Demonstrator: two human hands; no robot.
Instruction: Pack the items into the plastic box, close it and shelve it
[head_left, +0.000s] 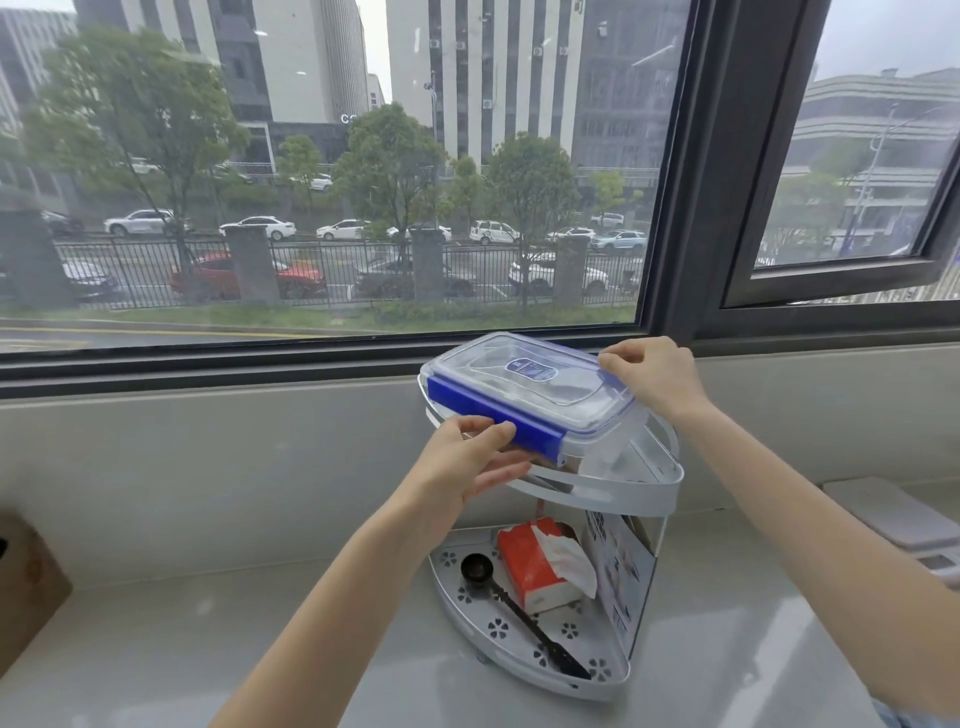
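A clear plastic box (535, 387) with a transparent lid and blue side clips is closed and held tilted over the top tier of a white two-tier corner shelf (657, 480). My left hand (470, 460) grips its near-left end, thumb on the long blue clip and fingers underneath. At the far-right end my right hand (652, 376) holds the lid's edge. What is inside the box cannot be made out. Whether the box touches the shelf cannot be told.
On the shelf's lower tier (519, 654) lie a red tissue pack (540, 569) and a black long-handled scoop (511, 605). The shelf stands on a grey counter (182, 639) below a large window. A brown box (26, 577) sits at the left, a white device (893, 514) at the right.
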